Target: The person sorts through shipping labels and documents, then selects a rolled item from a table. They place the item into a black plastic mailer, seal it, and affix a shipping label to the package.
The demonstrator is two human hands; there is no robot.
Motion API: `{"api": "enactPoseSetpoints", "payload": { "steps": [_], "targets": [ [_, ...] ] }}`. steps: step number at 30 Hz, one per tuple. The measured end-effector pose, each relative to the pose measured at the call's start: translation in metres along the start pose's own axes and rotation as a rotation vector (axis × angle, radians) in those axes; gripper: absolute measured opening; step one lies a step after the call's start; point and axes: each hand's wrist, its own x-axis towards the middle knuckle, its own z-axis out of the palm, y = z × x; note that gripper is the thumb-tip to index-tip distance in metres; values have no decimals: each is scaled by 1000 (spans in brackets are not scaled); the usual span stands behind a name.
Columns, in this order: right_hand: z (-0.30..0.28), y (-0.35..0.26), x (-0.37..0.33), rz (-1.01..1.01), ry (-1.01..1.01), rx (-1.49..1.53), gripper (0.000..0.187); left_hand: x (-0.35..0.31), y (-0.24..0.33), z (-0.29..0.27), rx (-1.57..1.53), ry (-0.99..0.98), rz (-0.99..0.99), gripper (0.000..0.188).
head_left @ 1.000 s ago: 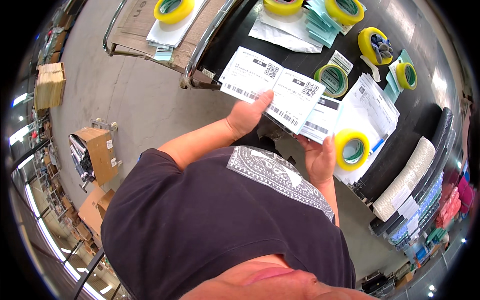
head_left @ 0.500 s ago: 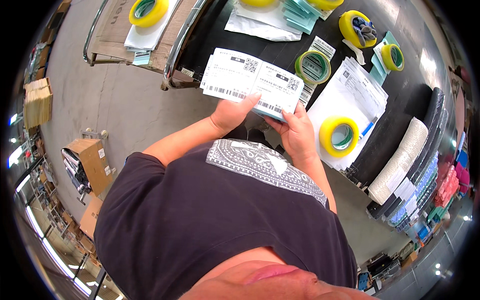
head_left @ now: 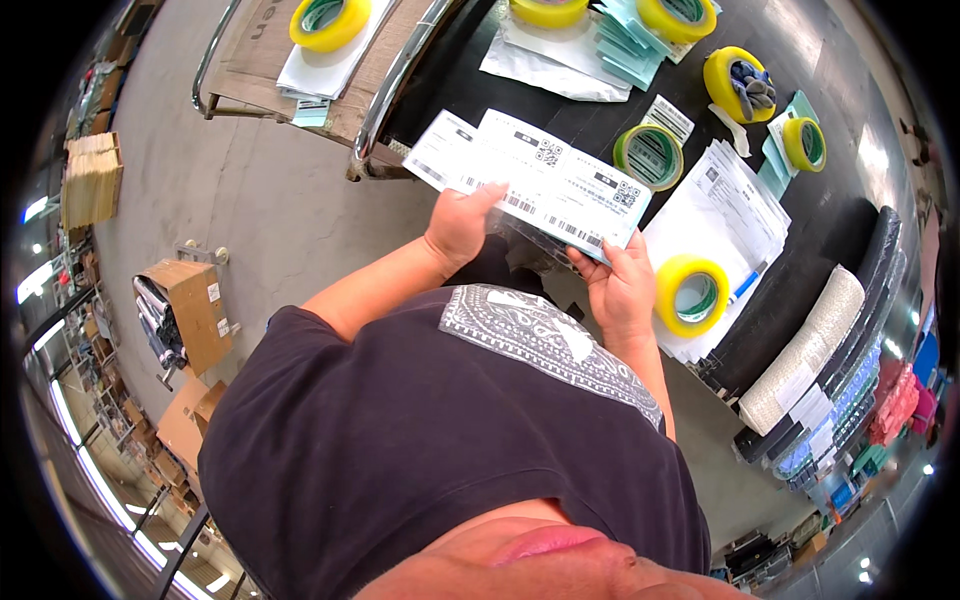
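Between my two hands is a strip of white shipping labels [head_left: 570,185] printed with barcodes and square codes, with pale blue edges showing beneath. Another label [head_left: 440,148] juts out from under its left end. My left hand [head_left: 462,225] is closed on the lower left part of the labels, thumb on top and fingers mostly hidden underneath. My right hand [head_left: 622,285] pinches the lower right corner, its thumb on the printed face. The labels are held in front of my body, over the near edge of the black table [head_left: 455,85].
On the table, a tape roll [head_left: 690,295] lies on papers [head_left: 715,210] beside a blue pen [head_left: 745,285]. Gloves [head_left: 750,88] sit in another tape roll [head_left: 716,85]. A rolled sheet [head_left: 805,345] lies at the right edge. A cart [head_left: 250,75] stands left; a carton [head_left: 190,310] is on the floor.
The label at the left end now sticks out much further from under the strip. My hands are further apart, and the whole scene has shifted right and down in view.
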Motion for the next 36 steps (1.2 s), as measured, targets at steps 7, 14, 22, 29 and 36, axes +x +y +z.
{"api": "enactPoseSetpoints", "payload": {
  "steps": [7, 14, 22, 29, 36],
  "targets": [
    [0, 0, 2, -27, 0, -41, 39, 2, -1, 1, -217, 51, -35, 33],
    [0, -1, 3, -14, 7, -23, 39, 3, -4, 0, -185, 48, -26, 32],
    [0, -3, 2, -10, 28, -50, 37, 3, -4, 4, -164, 57, -14, 31],
    [-2, -3, 3, -5, 22, -16, 37, 3, -3, 7, -173, 56, -21, 32],
    [-11, -10, 0, -38, 74, -45, 38, 12, 0, -1, -342, 128, -21, 34]
  ]
}}
